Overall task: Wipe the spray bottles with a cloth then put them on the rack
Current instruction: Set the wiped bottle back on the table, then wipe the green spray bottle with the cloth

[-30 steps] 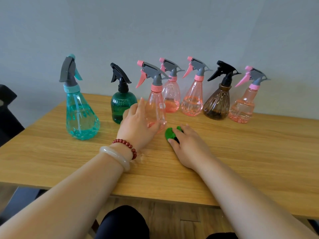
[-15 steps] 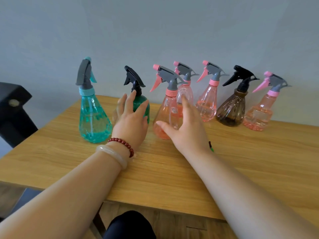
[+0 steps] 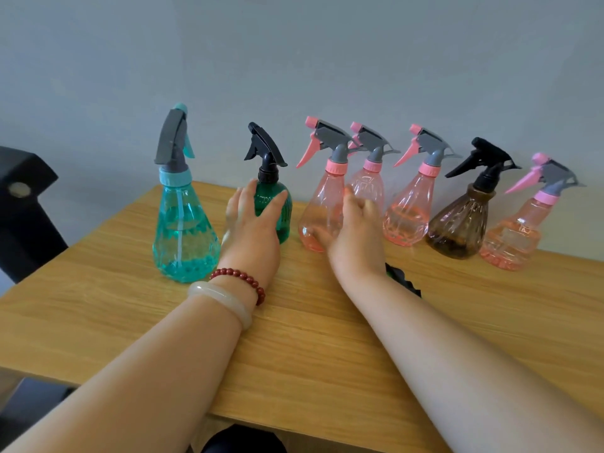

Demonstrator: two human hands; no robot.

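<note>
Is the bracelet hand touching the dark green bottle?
Cannot tell. Head view: the left hand overlaps the dark green bottle; neither contact nor gap shows plainly.

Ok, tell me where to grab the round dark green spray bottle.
Probably wrap the round body of the dark green plastic spray bottle from the near side. It stands upright, grey wall behind, teal bottle and pink bottle flanking it, so the front looks freest. The open left hand hovers there.
</note>
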